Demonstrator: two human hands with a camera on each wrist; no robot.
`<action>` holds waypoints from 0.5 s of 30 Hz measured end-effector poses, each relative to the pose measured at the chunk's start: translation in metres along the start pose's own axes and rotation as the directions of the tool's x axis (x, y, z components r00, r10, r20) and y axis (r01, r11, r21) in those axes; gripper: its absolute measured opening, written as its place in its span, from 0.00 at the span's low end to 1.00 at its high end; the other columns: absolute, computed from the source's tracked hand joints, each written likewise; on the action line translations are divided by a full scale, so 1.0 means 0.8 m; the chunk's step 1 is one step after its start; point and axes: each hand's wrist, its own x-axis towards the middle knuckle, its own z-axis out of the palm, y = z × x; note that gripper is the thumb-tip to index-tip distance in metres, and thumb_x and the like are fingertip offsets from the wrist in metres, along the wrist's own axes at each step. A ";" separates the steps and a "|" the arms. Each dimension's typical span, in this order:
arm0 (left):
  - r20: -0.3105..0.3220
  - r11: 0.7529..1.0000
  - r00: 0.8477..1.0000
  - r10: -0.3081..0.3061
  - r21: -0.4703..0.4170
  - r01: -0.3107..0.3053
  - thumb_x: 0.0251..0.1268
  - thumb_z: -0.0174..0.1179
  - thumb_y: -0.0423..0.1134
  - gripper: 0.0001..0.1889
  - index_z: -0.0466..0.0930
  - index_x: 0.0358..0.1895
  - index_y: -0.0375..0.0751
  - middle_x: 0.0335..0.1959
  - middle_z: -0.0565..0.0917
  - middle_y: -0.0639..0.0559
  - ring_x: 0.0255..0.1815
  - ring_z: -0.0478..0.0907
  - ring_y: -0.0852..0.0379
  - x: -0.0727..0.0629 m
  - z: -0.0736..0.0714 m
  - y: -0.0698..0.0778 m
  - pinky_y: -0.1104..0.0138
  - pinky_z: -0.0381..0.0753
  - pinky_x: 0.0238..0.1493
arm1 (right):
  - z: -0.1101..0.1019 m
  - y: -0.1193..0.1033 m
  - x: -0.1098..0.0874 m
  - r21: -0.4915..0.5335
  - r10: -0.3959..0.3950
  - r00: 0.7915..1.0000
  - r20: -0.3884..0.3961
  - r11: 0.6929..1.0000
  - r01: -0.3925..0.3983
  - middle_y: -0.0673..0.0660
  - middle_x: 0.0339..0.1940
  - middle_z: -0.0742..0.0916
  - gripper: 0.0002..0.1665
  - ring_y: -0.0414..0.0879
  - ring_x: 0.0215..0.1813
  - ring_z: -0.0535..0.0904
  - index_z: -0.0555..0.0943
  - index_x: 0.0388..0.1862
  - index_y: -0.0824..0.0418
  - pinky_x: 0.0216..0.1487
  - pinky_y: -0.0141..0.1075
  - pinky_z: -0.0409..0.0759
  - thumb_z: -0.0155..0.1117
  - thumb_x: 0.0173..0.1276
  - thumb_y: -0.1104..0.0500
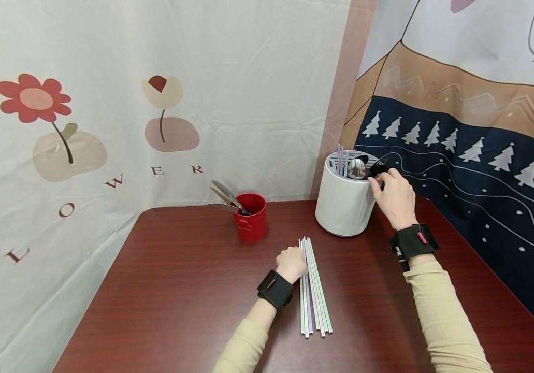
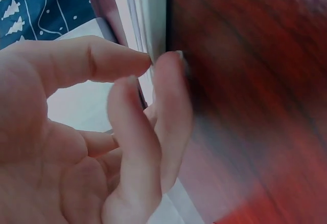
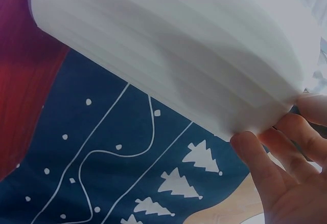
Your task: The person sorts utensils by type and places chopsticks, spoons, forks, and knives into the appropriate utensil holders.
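Dark red wood-grain table (image 1: 192, 290), set into a corner hung with printed cloths.

Left cloth (image 1: 108, 77): flower prints, scattered capitals legible as L, O, W, E, R. Right cloth (image 1: 472, 155): navy band with white trees and dots, tan band above.

White cylindrical holder (image 1: 344, 207) at the far right of the table. Inside: steel spoon (image 1: 356, 168) bowl-up, a few pale straws (image 1: 340, 159) upright at the left of the opening, a black-handled utensil (image 1: 378, 169) at the right rim.

Red mug (image 1: 250, 224) left of the holder, well apart from it. Three silver cutlery handles (image 1: 224, 197) leaning out to the left.

Bundle of long straws (image 1: 314, 287) flat on the table in front of the holder, white, green and lilac, roughly parallel, pointing away from the person.

Right hand (image 1: 394, 199) at the holder's right rim, thumb and fingers pinching the black-handled utensil. Black wrist strap and beige sleeve behind.

Left hand (image 1: 291, 263) at the left edge of the flat bundle, near its far end. Head view: only the back of a curled hand. Left wrist view: thumb and fingertips (image 2: 168, 81) drawn together against the straw edges (image 2: 148, 24); actual grip not clear.

Right wrist view: holder wall (image 3: 179, 55) from below, horizontal ridges unseen from the head, fingertips (image 3: 255, 152) against its lower edge; contents hidden.
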 end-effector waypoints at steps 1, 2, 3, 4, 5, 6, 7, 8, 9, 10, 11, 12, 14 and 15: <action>0.000 1.000 1.000 -0.005 0.009 0.005 0.53 0.61 0.35 0.08 0.77 0.19 0.41 0.29 0.83 0.45 0.31 0.81 0.46 0.000 -0.001 0.001 0.59 0.77 0.24 | 0.000 0.000 0.000 0.000 -0.001 1.000 -0.002 1.000 0.001 0.67 0.36 0.80 0.18 0.66 0.31 0.78 0.81 0.36 0.73 0.29 0.55 0.74 0.59 0.68 0.56; 0.000 1.000 1.000 -0.013 0.018 0.013 0.53 0.61 0.36 0.07 0.78 0.20 0.41 0.30 0.84 0.45 0.31 0.81 0.46 0.000 -0.001 0.003 0.59 0.76 0.24 | 0.001 0.001 0.000 0.001 -0.001 1.000 -0.004 1.000 0.001 0.67 0.35 0.80 0.18 0.66 0.31 0.78 0.81 0.36 0.73 0.29 0.55 0.74 0.60 0.68 0.56; -0.001 0.999 1.000 -0.021 0.025 0.021 0.53 0.61 0.36 0.07 0.79 0.20 0.41 0.30 0.84 0.45 0.31 0.81 0.46 0.000 -0.002 0.004 0.59 0.76 0.25 | 0.001 0.001 0.000 0.001 -0.002 1.000 -0.005 1.000 0.002 0.67 0.35 0.80 0.17 0.66 0.31 0.78 0.81 0.36 0.73 0.29 0.55 0.74 0.60 0.68 0.56; 0.006 0.999 0.999 -0.035 0.032 0.035 0.54 0.60 0.36 0.06 0.80 0.22 0.41 0.31 0.84 0.45 0.31 0.81 0.47 0.001 -0.002 0.005 0.59 0.76 0.26 | 0.001 0.001 0.001 0.001 -0.002 1.000 -0.006 1.000 0.002 0.67 0.35 0.80 0.17 0.66 0.31 0.78 0.81 0.36 0.73 0.29 0.55 0.74 0.60 0.68 0.56; 0.011 0.998 0.999 -0.049 0.041 0.048 0.54 0.60 0.37 0.06 0.80 0.22 0.41 0.32 0.85 0.45 0.31 0.81 0.47 0.002 -0.001 0.006 0.60 0.76 0.26 | 0.001 0.001 0.001 0.001 -0.002 1.000 -0.007 1.000 0.002 0.66 0.35 0.80 0.17 0.66 0.31 0.78 0.81 0.36 0.73 0.29 0.55 0.74 0.60 0.68 0.56; 0.014 0.997 0.998 -0.062 0.048 0.061 0.54 0.60 0.37 0.06 0.81 0.23 0.42 0.33 0.85 0.45 0.32 0.82 0.47 0.003 -0.001 0.007 0.60 0.76 0.27 | 0.001 0.001 0.001 0.001 -0.003 1.000 -0.007 1.000 0.003 0.66 0.35 0.80 0.17 0.66 0.31 0.78 0.81 0.36 0.73 0.30 0.55 0.74 0.60 0.68 0.56; 0.013 0.996 0.997 -0.073 0.053 0.072 0.54 0.60 0.37 0.06 0.82 0.24 0.41 0.34 0.85 0.45 0.32 0.82 0.47 0.004 -0.001 0.008 0.60 0.76 0.27 | 0.001 0.001 0.001 0.001 -0.002 1.000 -0.007 1.000 0.002 0.66 0.35 0.80 0.18 0.66 0.31 0.78 0.81 0.36 0.73 0.30 0.55 0.74 0.60 0.68 0.56; 0.005 0.995 0.997 -0.082 0.060 0.082 0.54 0.61 0.37 0.05 0.83 0.25 0.42 0.34 0.85 0.46 0.32 0.82 0.48 0.005 0.000 0.009 0.60 0.76 0.26 | 0.001 0.001 0.001 0.001 -0.002 1.000 -0.006 1.000 0.002 0.66 0.35 0.80 0.18 0.66 0.31 0.77 0.81 0.36 0.73 0.30 0.55 0.74 0.59 0.68 0.56; 0.001 0.994 0.996 -0.091 0.065 0.091 0.53 0.61 0.38 0.05 0.83 0.26 0.42 0.34 0.86 0.46 0.32 0.82 0.48 0.006 0.000 0.009 0.60 0.76 0.27 | 0.001 0.002 0.001 0.000 -0.002 1.000 -0.006 1.000 0.002 0.66 0.35 0.79 0.18 0.66 0.31 0.77 0.81 0.36 0.73 0.30 0.55 0.74 0.59 0.68 0.56; 0.001 0.993 0.995 -0.098 0.067 0.098 0.53 0.61 0.38 0.05 0.84 0.26 0.42 0.34 0.86 0.46 0.32 0.82 0.48 0.006 0.001 0.010 0.60 0.76 0.26 | 0.001 0.001 0.001 0.000 -0.003 1.000 -0.007 1.000 0.003 0.66 0.35 0.79 0.18 0.66 0.31 0.77 0.81 0.36 0.73 0.30 0.55 0.74 0.59 0.68 0.56; -0.005 0.993 0.995 -0.102 0.066 0.102 0.53 0.61 0.37 0.05 0.84 0.26 0.42 0.35 0.86 0.46 0.32 0.82 0.48 0.007 0.002 0.010 0.60 0.76 0.26 | 0.001 0.001 0.001 0.001 -0.003 1.000 -0.007 1.000 0.003 0.66 0.35 0.79 0.18 0.66 0.31 0.77 0.81 0.36 0.73 0.30 0.56 0.74 0.59 0.68 0.56; -0.011 0.992 0.995 -0.104 0.065 0.105 0.53 0.61 0.37 0.05 0.84 0.27 0.42 0.35 0.86 0.46 0.33 0.82 0.48 0.008 0.002 0.010 0.60 0.76 0.26 | 0.001 0.001 0.001 0.002 -0.005 1.000 -0.008 1.000 0.005 0.66 0.35 0.79 0.18 0.66 0.31 0.77 0.81 0.36 0.73 0.30 0.56 0.74 0.59 0.68 0.56; -0.015 0.993 0.994 -0.105 0.061 0.106 0.53 0.60 0.37 0.05 0.84 0.26 0.42 0.34 0.86 0.45 0.32 0.82 0.48 0.009 0.003 0.009 0.60 0.76 0.26 | 0.002 0.001 0.001 0.003 -0.007 1.000 -0.009 1.000 0.007 0.66 0.34 0.79 0.18 0.66 0.31 0.77 0.81 0.36 0.73 0.30 0.56 0.74 0.59 0.68 0.56; -0.012 0.993 0.994 -0.105 0.056 0.105 0.53 0.60 0.37 0.05 0.83 0.25 0.42 0.35 0.86 0.45 0.33 0.82 0.47 0.009 0.004 0.008 0.60 0.76 0.26 | 0.002 0.001 0.001 0.004 -0.008 1.000 -0.010 1.000 0.008 0.66 0.34 0.79 0.18 0.66 0.31 0.77 0.81 0.36 0.73 0.30 0.56 0.74 0.59 0.68 0.56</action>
